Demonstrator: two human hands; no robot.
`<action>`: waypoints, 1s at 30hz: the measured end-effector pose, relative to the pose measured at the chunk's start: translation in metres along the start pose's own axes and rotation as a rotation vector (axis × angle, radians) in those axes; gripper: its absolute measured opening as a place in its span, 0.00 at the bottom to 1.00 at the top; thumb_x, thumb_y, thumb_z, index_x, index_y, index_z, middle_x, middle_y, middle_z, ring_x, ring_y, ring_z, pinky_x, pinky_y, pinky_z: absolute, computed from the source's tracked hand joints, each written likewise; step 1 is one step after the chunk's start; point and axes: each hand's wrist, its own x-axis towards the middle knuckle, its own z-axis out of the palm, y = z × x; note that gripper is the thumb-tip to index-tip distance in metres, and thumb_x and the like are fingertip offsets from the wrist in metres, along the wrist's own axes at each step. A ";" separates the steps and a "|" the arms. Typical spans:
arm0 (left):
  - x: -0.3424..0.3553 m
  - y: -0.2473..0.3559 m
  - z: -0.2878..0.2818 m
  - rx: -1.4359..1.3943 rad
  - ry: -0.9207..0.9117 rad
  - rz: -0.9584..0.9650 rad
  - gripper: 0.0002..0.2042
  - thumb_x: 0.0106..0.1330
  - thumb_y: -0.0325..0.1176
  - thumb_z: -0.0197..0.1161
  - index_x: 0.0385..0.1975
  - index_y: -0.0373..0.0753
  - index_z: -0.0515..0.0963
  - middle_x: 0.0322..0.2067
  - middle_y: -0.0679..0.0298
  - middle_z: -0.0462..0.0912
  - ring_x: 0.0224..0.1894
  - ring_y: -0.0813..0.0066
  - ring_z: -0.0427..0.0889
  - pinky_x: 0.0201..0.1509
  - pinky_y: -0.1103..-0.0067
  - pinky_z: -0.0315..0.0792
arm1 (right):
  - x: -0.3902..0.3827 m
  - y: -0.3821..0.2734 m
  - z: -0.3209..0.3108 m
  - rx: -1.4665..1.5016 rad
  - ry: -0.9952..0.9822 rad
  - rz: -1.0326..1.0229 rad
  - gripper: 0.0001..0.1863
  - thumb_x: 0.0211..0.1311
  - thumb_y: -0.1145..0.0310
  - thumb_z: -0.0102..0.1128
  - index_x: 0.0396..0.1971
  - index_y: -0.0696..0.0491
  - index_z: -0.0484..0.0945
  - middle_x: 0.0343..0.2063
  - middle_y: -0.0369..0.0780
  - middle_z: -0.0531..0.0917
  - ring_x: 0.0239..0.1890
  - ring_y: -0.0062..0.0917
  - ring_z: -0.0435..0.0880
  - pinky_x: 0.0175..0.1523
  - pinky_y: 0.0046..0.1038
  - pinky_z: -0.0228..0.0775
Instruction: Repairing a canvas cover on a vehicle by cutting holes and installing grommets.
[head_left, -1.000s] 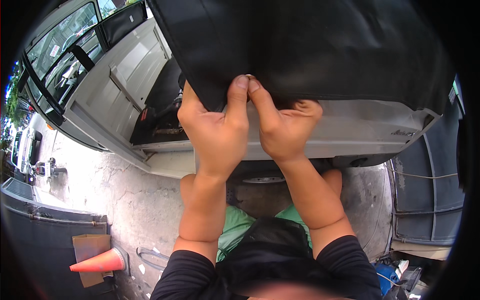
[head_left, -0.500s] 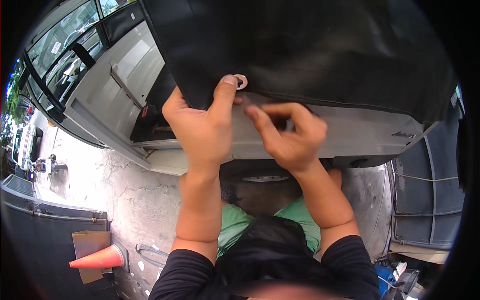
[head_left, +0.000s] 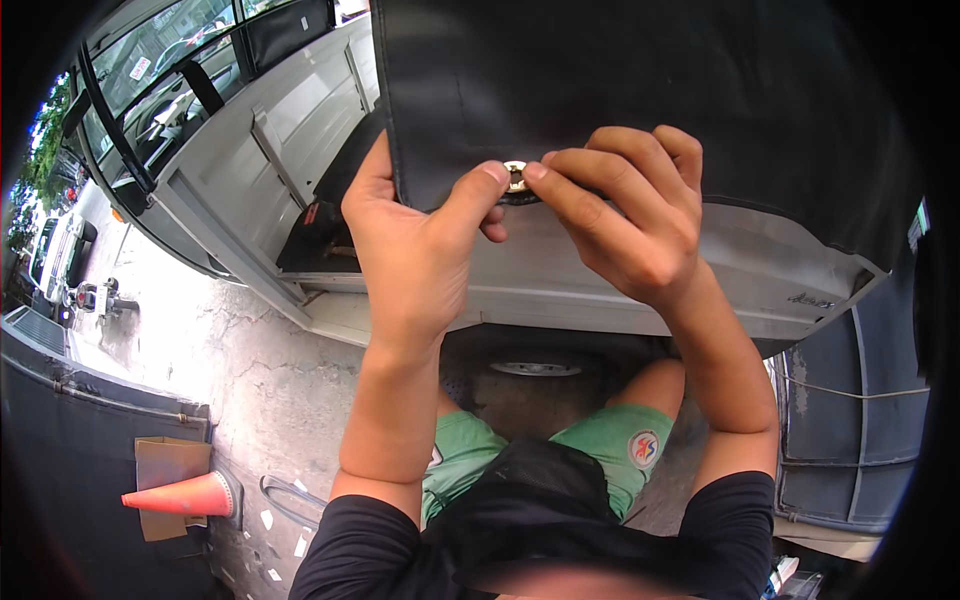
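A black vinyl cover (head_left: 600, 80) hangs over the side of a white vehicle body. Near its lower left corner is a metal eyelet ring (head_left: 515, 178) with a dark opening. My left hand (head_left: 415, 245) grips the cover's edge, thumb on top at the ring's left side, with fingers behind the sheet. On the ring's right side, my right hand (head_left: 635, 220) pinches with thumb and forefinger at the rim; its other fingers are curled above. Whatever lies behind the cover at the ring is hidden.
Below the cover runs the white side panel (head_left: 600, 275), with a wheel (head_left: 535, 368) beneath. An orange traffic cone (head_left: 185, 496) lies by cardboard (head_left: 165, 455) at lower left. Dark metal panels (head_left: 835, 440) stand at right. A motorcycle (head_left: 98, 298) is farther off at left.
My right hand has come up and its fingertips now meet the eyelet's right rim. My left hand still holds the cover, shifted slightly right in the picture along with the eyelet.
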 end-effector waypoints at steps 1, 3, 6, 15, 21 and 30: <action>0.000 -0.001 0.000 0.003 -0.012 -0.004 0.09 0.65 0.20 0.71 0.43 0.32 0.81 0.32 0.61 0.87 0.26 0.80 0.83 0.27 0.81 0.79 | 0.000 0.000 0.001 0.021 0.007 0.004 0.11 0.50 0.66 0.70 0.36 0.47 0.90 0.34 0.29 0.87 0.38 0.24 0.82 0.50 0.32 0.61; 0.001 -0.004 -0.001 0.006 -0.011 -0.011 0.09 0.65 0.20 0.71 0.43 0.32 0.81 0.32 0.62 0.87 0.25 0.80 0.82 0.26 0.81 0.79 | 0.000 0.001 0.000 0.041 0.011 0.008 0.11 0.49 0.67 0.71 0.36 0.47 0.90 0.34 0.29 0.87 0.38 0.24 0.82 0.50 0.31 0.61; 0.001 -0.003 -0.004 0.011 -0.026 -0.051 0.10 0.65 0.21 0.71 0.45 0.32 0.81 0.34 0.61 0.87 0.29 0.79 0.84 0.30 0.80 0.81 | 0.000 0.002 -0.001 0.071 -0.003 0.028 0.11 0.48 0.69 0.72 0.35 0.48 0.90 0.34 0.30 0.87 0.36 0.24 0.81 0.49 0.31 0.62; 0.006 -0.019 -0.038 0.882 -0.013 1.125 0.21 0.64 0.36 0.78 0.55 0.38 0.84 0.53 0.59 0.87 0.64 0.57 0.81 0.74 0.62 0.66 | 0.004 0.005 -0.004 0.139 -0.050 0.034 0.12 0.49 0.70 0.71 0.36 0.50 0.89 0.33 0.31 0.86 0.36 0.26 0.80 0.45 0.32 0.64; 0.029 0.007 -0.035 1.159 -0.393 1.113 0.09 0.62 0.29 0.76 0.41 0.44 0.91 0.40 0.67 0.92 0.57 0.61 0.87 0.69 0.67 0.63 | 0.020 0.011 -0.020 0.300 -0.241 0.167 0.16 0.46 0.77 0.74 0.39 0.52 0.88 0.34 0.34 0.84 0.37 0.30 0.81 0.42 0.32 0.67; 0.063 0.016 -0.025 0.950 -0.515 0.860 0.05 0.68 0.27 0.70 0.40 0.35 0.87 0.33 0.61 0.86 0.40 0.62 0.82 0.47 0.73 0.75 | 0.044 0.028 -0.017 0.495 -0.425 0.388 0.05 0.64 0.76 0.67 0.37 0.60 0.83 0.32 0.46 0.83 0.35 0.45 0.83 0.41 0.41 0.75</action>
